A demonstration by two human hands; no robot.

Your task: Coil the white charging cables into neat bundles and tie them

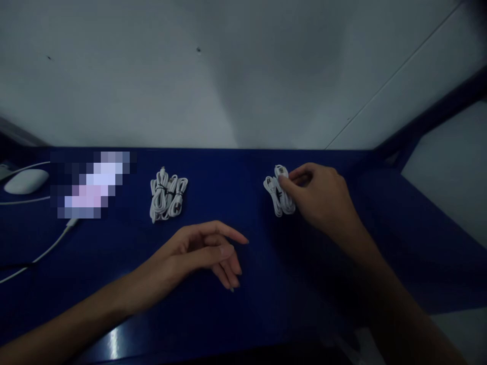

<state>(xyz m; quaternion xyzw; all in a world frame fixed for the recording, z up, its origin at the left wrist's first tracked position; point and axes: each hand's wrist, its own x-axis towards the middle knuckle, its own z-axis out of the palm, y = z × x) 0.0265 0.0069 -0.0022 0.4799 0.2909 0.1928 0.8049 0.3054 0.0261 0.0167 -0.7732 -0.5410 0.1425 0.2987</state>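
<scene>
Two bundles of coiled white cables lie on a dark blue table (266,284). My right hand (319,195) reaches to the right bundle (279,195) and pinches its top end between thumb and fingers. The left bundle (167,195), tied with dark bands, lies untouched further left. My left hand (205,251) rests on the table in front of it, fingers loosely stretched and apart, holding nothing.
A white computer mouse (26,181) sits at the far left with thin white cords (45,251) running across the table. A blurred light patch (91,185) lies beside it. A pale wall stands behind the table; the table's right edge drops off.
</scene>
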